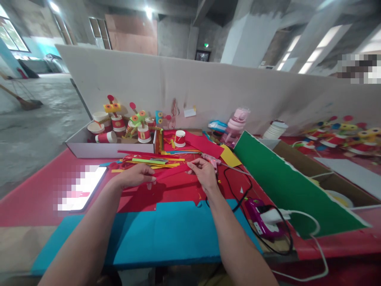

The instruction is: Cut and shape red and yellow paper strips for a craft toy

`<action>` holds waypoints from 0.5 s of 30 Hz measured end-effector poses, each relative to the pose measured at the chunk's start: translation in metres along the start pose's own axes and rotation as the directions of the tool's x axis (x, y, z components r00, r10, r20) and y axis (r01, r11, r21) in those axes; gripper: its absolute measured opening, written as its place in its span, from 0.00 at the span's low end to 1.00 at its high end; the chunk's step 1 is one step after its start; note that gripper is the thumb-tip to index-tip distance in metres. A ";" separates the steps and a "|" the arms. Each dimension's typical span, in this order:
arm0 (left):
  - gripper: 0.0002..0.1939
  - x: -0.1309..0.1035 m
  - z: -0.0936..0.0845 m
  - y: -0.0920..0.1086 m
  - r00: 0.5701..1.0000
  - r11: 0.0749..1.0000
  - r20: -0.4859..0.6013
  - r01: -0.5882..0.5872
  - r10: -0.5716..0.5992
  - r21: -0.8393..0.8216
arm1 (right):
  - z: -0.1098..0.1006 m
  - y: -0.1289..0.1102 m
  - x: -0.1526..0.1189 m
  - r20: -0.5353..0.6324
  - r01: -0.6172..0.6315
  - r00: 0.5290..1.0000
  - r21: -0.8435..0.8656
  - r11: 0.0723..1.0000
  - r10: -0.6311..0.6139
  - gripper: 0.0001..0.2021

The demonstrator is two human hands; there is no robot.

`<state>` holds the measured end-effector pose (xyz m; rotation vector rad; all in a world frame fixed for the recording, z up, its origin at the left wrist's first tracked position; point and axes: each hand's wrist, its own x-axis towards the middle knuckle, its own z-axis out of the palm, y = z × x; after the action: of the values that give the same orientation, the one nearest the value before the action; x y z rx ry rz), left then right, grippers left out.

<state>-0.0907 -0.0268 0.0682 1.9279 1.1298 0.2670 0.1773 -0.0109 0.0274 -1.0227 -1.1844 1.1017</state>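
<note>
Left hand: its thumb and fingers (pixel 138 174) grip one end of a long, flat red paper strip (pixel 171 172).
Right hand: thumb and forefinger (pixel 202 172) pinch the strip's other end.
Red strip: stretched between both hands, above the red-covered desk (pixel 178 193), rising slightly toward the right hand.
Loose strips: a pile of thin yellow, green and red paper strips (pixel 160 161) lies just beyond the hands.
Glue gun: a pink plastic glue gun (pixel 210 160) lies just beyond the right hand.
Blue sheet: a flat, bright blue sheet (pixel 178 234) covers the near edge, under the forearms.
Phone: a lit, flat smartphone (pixel 89 188) lies left of the left hand.
Power: a purple power strip (pixel 256 208) with a white plug (pixel 272 216) sits right of the right forearm.
Paper cup: a red-and-white paper cup (pixel 180 139) stands behind the strips.
Box: an open white cardboard box (pixel 110 150) at back left holds cup figures with yellow and green heads (pixel 139 118).
Green panel: a long green board (pixel 279 190) leans at the right.
</note>
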 end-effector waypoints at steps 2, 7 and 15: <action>0.17 0.000 0.001 0.000 1.000 1.000 0.004 0.001 -0.001 0.003 | 0.000 0.000 0.000 0.000 0.003 1.000 -0.007 1.000 -0.003 0.16; 0.17 0.001 0.001 0.001 1.000 1.000 0.008 0.010 -0.010 -0.005 | -0.001 0.001 0.001 -0.004 0.019 1.000 -0.025 1.000 -0.020 0.16; 0.21 0.005 0.005 0.007 0.998 0.997 -0.061 0.035 -0.031 0.065 | 0.007 0.003 -0.003 0.091 0.120 0.990 -0.136 0.983 -0.108 0.14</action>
<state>-0.0811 -0.0268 0.0692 1.9686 1.2232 0.2742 0.1695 -0.0134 0.0244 -1.0107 -1.3874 0.9894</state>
